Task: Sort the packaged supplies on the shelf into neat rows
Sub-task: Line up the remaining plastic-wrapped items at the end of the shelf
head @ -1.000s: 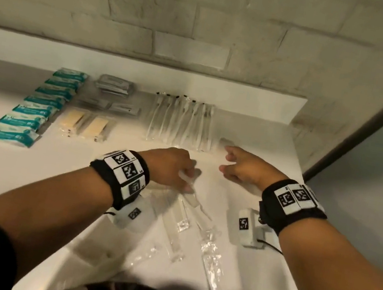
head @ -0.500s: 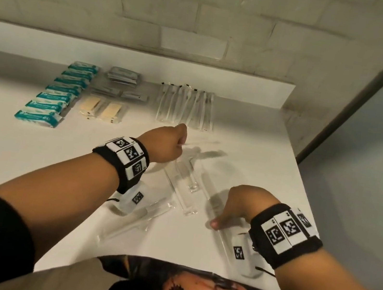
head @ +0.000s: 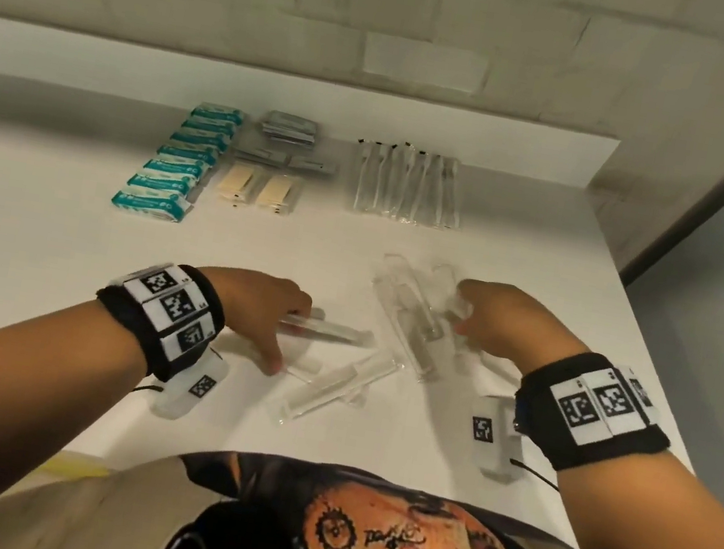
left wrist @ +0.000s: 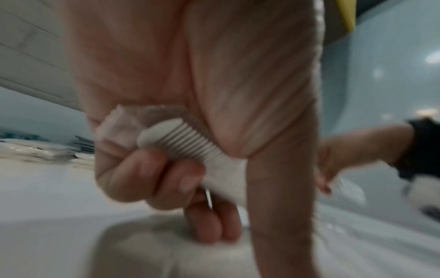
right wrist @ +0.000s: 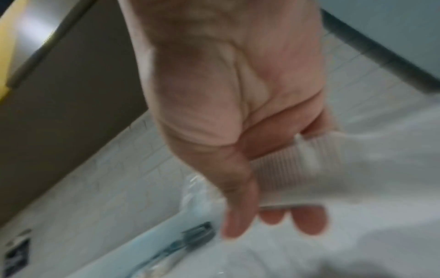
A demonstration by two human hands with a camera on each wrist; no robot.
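Note:
My left hand (head: 278,332) grips a clear-wrapped white ribbed comb (left wrist: 183,144) low over the white shelf (head: 40,268); its wrapper sticks out to the right (head: 336,331). My right hand (head: 468,313) holds another clear-wrapped white ribbed piece (right wrist: 288,169) at the right side of a loose pile of clear packets (head: 410,320). One more clear packet (head: 338,388) lies slanted between my hands. Both wrist views are blurred.
At the back of the shelf stand sorted rows: teal packets (head: 178,159), grey sachets (head: 289,128), beige packets (head: 259,187) and long wrapped toothbrushes (head: 406,186). A brick wall (head: 393,16) rises behind. The shelf's right edge (head: 653,352) runs close to my right wrist.
My right hand has gone from the shelf's front edge up to the loose pile on the right. My left hand has drawn back toward me with its packet.

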